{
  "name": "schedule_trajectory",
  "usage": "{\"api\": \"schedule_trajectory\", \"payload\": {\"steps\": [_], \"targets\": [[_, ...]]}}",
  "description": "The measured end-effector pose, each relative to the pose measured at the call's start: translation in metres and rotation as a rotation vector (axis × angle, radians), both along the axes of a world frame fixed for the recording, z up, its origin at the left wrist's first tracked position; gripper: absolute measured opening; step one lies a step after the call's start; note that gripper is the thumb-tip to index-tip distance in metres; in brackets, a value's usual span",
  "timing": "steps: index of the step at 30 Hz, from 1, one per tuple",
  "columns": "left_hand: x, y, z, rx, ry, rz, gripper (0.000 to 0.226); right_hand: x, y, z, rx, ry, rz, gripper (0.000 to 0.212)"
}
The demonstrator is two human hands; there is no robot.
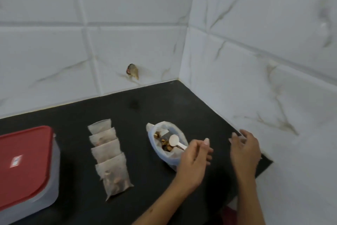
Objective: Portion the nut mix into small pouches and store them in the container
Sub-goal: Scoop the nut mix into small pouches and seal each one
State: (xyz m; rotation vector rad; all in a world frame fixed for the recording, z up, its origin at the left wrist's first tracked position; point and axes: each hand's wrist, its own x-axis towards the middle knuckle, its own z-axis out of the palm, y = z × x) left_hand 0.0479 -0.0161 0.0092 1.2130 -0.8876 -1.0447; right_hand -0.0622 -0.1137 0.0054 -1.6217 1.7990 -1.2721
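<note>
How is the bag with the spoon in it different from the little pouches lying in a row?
The bag of nut mix is open at the top, so loose nuts show; the four small pouches look closed, their contents only faintly visible. The bag is see-through plastic with a bluish edge; the pouches are pale and papery. The bag holds a white spoon, gripped by the left hand; no hand touches the pouches. Both rest on the black counter.

matt black counter (127, 115), glossy marbled tiles (127, 42), papery pouches (109, 155)

Four pouches (109, 157), one container (29, 170), one spoon (176, 142)
</note>
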Motion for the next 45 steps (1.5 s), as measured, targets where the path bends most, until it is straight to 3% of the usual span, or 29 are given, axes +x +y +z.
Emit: {"api": "schedule_trajectory", "payload": {"steps": [6,8,12,16,22,26,28,32,34,37,40,45], "targets": [[-0.064,-0.061,0.002,0.329,0.052,-0.275,0.037,-0.078,-0.048,-0.056,0.28,0.232,-0.18,0.031],[-0.08,-0.076,0.004,0.395,0.085,-0.297,0.056,-0.085,-0.053,-0.063,0.331,0.258,-0.187,0.03],[-0.097,-0.097,-0.004,0.504,0.332,-0.276,0.099,-0.086,-0.057,-0.063,0.351,0.298,-0.182,0.03],[-0.102,-0.105,-0.012,0.523,0.398,-0.201,0.086,-0.091,-0.06,-0.062,0.354,0.316,-0.213,0.019],[-0.095,-0.103,-0.014,0.531,0.529,-0.202,0.084,-0.089,-0.058,-0.058,0.349,0.248,-0.252,0.019],[-0.078,-0.09,-0.007,0.379,0.275,-0.11,0.035,-0.067,-0.048,-0.031,0.217,-0.04,-0.187,0.016],[-0.063,-0.073,0.0,0.222,0.151,-0.036,0.024,-0.05,-0.039,-0.017,0.173,-0.171,-0.114,0.014],[-0.015,-0.03,0.011,-0.034,-0.052,0.197,0.05,-0.007,-0.009,0.01,0.195,-0.449,0.164,0.011],[0.017,-0.01,0.013,-0.067,-0.104,0.296,0.071,0.019,0.012,0.022,0.276,-0.579,0.379,0.012],[0.06,0.015,0.018,-0.078,-0.083,0.288,0.093,0.056,0.039,0.027,0.452,-0.683,0.674,0.014],[0.087,0.038,0.023,-0.111,-0.183,0.261,0.094,0.089,0.061,0.021,0.566,-0.681,0.841,0.016],[0.105,0.063,0.028,-0.134,-0.279,0.321,0.083,0.121,0.08,0.017,0.622,-0.586,0.925,0.012]]}}
